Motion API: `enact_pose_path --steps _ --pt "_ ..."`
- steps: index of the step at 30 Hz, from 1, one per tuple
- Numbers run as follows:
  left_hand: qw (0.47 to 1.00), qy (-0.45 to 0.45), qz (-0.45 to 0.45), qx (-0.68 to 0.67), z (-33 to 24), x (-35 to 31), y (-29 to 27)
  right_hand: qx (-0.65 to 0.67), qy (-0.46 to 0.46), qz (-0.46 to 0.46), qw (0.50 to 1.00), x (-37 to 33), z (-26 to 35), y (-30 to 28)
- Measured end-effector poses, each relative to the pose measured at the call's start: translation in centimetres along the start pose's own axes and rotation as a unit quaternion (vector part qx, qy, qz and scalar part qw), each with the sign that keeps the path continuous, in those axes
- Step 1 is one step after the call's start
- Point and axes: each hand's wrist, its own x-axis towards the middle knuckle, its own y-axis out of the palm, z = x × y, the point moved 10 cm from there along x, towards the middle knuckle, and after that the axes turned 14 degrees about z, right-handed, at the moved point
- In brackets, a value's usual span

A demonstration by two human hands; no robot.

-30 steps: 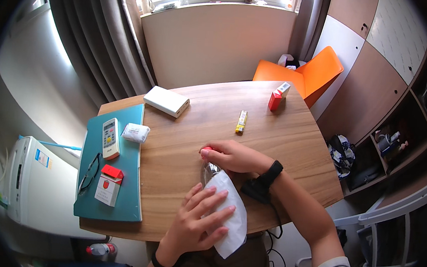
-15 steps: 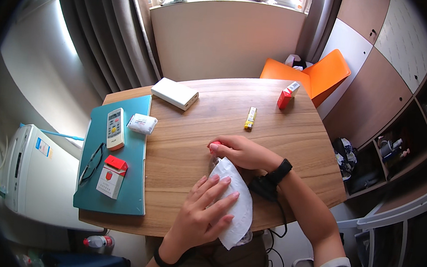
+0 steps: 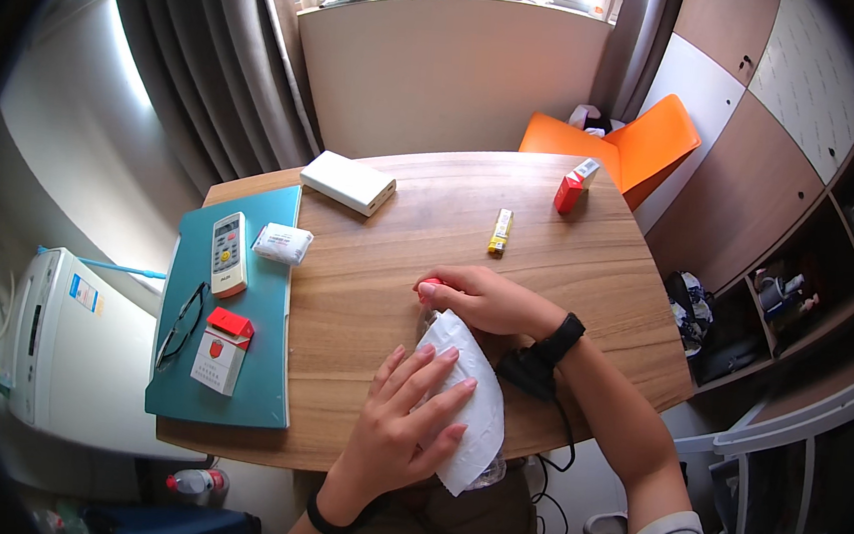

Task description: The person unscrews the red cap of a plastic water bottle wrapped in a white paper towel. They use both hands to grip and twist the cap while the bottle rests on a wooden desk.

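Observation:
A clear plastic bottle (image 3: 492, 472) lies slanted over the table's near edge, its neck pointing away from me. Most of it is hidden by a white paper wipe (image 3: 477, 412) draped along its length. My right hand (image 3: 492, 304) pinches the red cap (image 3: 432, 284) at the far end. My left hand (image 3: 408, 411) lies over the wipe, its fingers curved and pressing it onto the bottle. Beside my right wrist is a black device with a cable (image 3: 527, 372). A yellow lighter (image 3: 500, 232) lies beyond my right hand.
On the wooden table (image 3: 353, 311), a teal folder (image 3: 235, 408) bears a remote control (image 3: 230, 254), eyeglasses (image 3: 180, 323), an opened cigarette pack (image 3: 224, 353) and a small white packet (image 3: 282, 244). A white power bank (image 3: 347, 182) and a red-and-white box (image 3: 575, 186) stand farther back. An orange chair (image 3: 647, 144) is behind.
Both hands keep nearly the same place on the bottle, cap and wipe. The whole view has shifted very slightly; nothing has been let go or picked up.

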Motion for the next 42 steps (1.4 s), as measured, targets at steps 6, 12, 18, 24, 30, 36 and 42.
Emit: enact_pose_path --steps 6,12,18,24,30,36,42 --pt "0.995 0.084 0.038 -0.022 -1.3 -0.3 0.6 0.006 0.029 0.011 1.000 -0.1 -0.1 0.1" --pt "1.000 0.018 0.005 0.014 -0.3 -0.1 0.1 0.006 0.024 0.011 1.000 0.0 -0.4 0.0" --pt "1.000 -0.008 -0.019 0.014 0.5 -0.3 0.1 0.010 0.060 0.030 0.998 -0.1 -0.3 0.2" --pt "0.996 0.082 0.030 0.000 -1.8 -0.6 0.2 0.031 0.087 0.043 0.995 -0.4 0.1 0.4" --pt "0.997 0.068 0.019 0.021 -1.5 -0.3 0.4 0.016 0.054 0.035 0.998 -0.2 0.3 0.2" --pt "0.998 0.025 -0.022 0.049 -0.7 -0.2 -0.1 0.009 0.074 0.033 0.997 -0.3 0.0 0.2" --pt "0.998 -0.040 -0.040 0.015 0.6 -0.2 -0.3 0.008 0.072 0.033 0.997 -0.3 0.2 0.3"
